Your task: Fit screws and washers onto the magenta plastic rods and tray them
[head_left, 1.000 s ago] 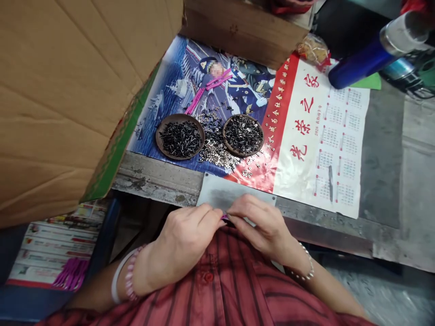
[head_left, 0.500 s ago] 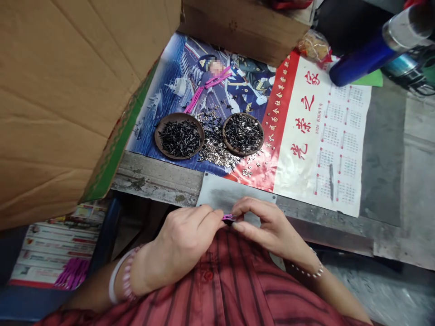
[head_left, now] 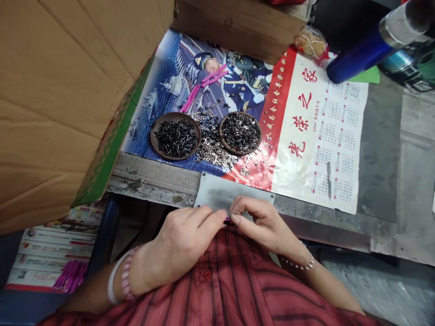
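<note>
My left hand [head_left: 185, 235] is closed, with thumb and forefinger gripping a slim pink plastic piece [head_left: 227, 219] just above my lap. Only a short stretch of the piece shows between my fingertips. At its other end my right hand [head_left: 258, 224] pinches with thumb and forefinger. Whether a small part is also between those right fingertips is hidden. Beyond the hands, a round brown dish [head_left: 157, 147] holds many small black pins. A second round dish [head_left: 221, 138] contains black pins mixed with small shiny washers. Loose washers [head_left: 217, 154] and pins lie scattered between the two dishes.
Several pink strips [head_left: 190, 97] lie on the calendar poster [head_left: 288, 176]. More pink pieces [head_left: 70, 276] rest at lower left. A large cardboard box [head_left: 68, 99] crowds the left side. A metal plate [head_left: 210, 188] sits at the table edge; a blue flask [head_left: 360, 56] is at upper right.
My right thumb and forefinger have closed in on the end of the pink piece, covering the thin metal tip that showed before. The view has shifted slightly.
</note>
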`<state>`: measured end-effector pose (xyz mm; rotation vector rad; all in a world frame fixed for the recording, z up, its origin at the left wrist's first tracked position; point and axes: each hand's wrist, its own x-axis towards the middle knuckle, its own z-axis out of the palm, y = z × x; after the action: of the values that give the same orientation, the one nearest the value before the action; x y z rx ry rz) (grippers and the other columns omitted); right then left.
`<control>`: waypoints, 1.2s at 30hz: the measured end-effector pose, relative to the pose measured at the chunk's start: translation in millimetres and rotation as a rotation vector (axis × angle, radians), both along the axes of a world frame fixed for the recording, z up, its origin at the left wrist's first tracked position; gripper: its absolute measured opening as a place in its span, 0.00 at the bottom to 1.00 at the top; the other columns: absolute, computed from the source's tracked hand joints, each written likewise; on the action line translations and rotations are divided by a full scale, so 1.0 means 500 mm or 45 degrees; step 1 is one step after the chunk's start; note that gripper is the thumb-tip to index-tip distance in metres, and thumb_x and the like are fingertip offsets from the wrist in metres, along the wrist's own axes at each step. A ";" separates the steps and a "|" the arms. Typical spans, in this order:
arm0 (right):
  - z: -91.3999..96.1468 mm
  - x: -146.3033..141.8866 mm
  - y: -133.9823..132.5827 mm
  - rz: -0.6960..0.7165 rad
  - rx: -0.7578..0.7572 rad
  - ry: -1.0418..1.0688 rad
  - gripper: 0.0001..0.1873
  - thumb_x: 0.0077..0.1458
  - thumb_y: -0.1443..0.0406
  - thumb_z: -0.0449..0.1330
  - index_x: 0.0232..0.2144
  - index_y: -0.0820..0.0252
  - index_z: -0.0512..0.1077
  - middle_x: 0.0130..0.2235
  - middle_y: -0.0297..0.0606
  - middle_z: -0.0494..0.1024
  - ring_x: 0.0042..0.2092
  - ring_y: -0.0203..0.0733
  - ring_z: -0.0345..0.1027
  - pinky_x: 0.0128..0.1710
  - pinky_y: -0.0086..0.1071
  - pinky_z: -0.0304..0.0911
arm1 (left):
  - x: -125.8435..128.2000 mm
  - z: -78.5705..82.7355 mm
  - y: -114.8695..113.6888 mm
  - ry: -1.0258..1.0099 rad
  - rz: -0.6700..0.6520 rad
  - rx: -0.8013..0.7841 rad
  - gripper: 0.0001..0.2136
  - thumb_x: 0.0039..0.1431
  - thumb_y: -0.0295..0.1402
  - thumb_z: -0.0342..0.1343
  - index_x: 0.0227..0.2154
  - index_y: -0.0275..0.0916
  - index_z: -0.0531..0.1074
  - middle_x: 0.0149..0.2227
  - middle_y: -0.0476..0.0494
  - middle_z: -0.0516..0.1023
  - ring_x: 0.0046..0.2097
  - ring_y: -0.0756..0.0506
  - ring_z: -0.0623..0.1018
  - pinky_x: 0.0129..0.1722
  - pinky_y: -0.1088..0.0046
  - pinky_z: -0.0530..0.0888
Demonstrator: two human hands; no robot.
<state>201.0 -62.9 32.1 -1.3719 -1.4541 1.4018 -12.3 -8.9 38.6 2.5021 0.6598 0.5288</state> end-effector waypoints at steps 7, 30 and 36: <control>-0.017 -0.017 0.000 -0.079 -0.131 0.064 0.17 0.65 0.58 0.58 0.26 0.59 0.68 0.26 0.34 0.73 0.29 0.36 0.65 0.30 0.29 0.64 | -0.003 -0.016 0.012 -0.030 -0.128 0.184 0.12 0.72 0.25 0.44 0.49 0.31 0.71 0.36 0.38 0.83 0.33 0.43 0.82 0.32 0.67 0.75; -0.072 0.194 0.100 -0.199 0.272 -1.174 0.06 0.58 0.70 0.57 0.30 0.59 0.72 0.30 0.38 0.77 0.31 0.42 0.71 0.31 0.34 0.62 | 0.033 -0.064 -0.010 -0.620 0.478 -1.594 0.07 0.68 0.36 0.57 0.40 0.38 0.76 0.35 0.44 0.84 0.25 0.52 0.78 0.26 0.78 0.75; -0.014 0.054 0.029 -0.223 0.426 -0.569 0.04 0.63 0.69 0.58 0.36 0.57 0.73 0.33 0.35 0.82 0.33 0.38 0.77 0.33 0.30 0.71 | 0.047 -0.079 -0.018 -0.793 0.674 -1.628 0.09 0.67 0.38 0.58 0.43 0.39 0.77 0.38 0.42 0.84 0.27 0.51 0.77 0.25 0.77 0.73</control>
<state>227.9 -48.7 25.0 -1.6044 -1.7050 0.7249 11.4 -18.0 -0.8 0.9010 0.9644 0.7017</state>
